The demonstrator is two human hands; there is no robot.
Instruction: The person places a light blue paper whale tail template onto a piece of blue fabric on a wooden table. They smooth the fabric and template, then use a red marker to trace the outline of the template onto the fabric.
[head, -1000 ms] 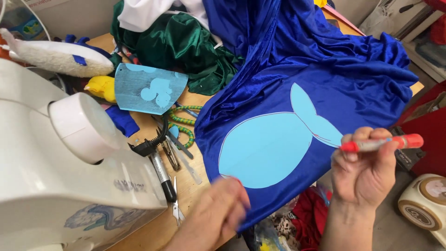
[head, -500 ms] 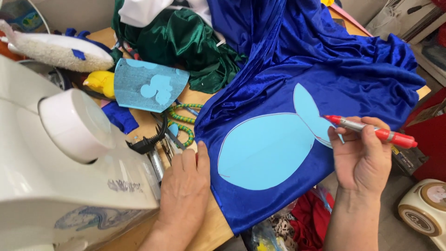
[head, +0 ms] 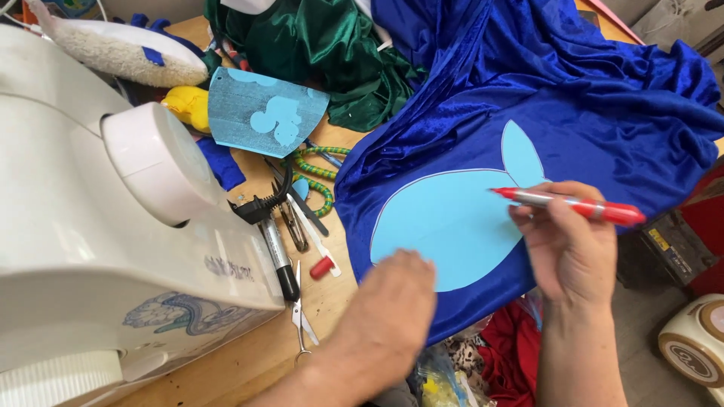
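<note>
Right hand point(head: 567, 252): fingers pinched around red marker point(head: 571, 204), tip over light-blue fish-shaped paper pattern point(head: 451, 224).
Left hand point(head: 392, 316): blurred, flat at pattern's lower edge; spread unclear.
Cloth: shiny blue satin point(head: 603, 113), draped over desk point(head: 256, 354).

A wooden worktable point(head: 332, 301) fills the space, bathed in even, soft light, with a bulky white sewing machine point(head: 98, 226) crowding its near left end. Green satin cloth point(head: 332, 45) is heaped at the far edge. Off the table's right side, grey floor point(head: 641, 332) shows beside a red crate point(head: 705, 234).
</note>
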